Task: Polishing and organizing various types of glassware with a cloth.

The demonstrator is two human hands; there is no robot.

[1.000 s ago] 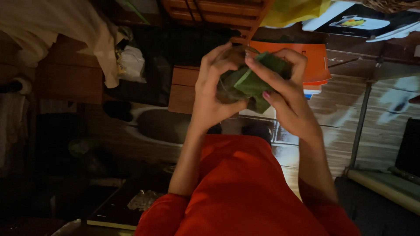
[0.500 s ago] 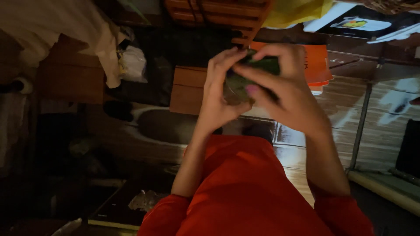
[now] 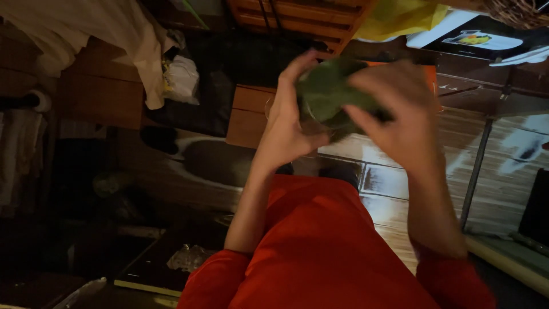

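Green leaf bundle (image 3: 327, 94) sits upper centre of the frame, clasped between both hands: left hand (image 3: 289, 123) cups it from the left, right hand (image 3: 400, 114), blurred, wraps over its right side, above the red garment (image 3: 320, 246)

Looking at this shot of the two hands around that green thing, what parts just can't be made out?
- Head view: the green bundle is mostly covered by the left hand and right hand; its full shape is hidden.
- Right hand: motion blur smears the fingers, so the grip is unclear.
- Lower left of the picture: too dark to identify things.
- Yellow cloth: cut off by the top edge.
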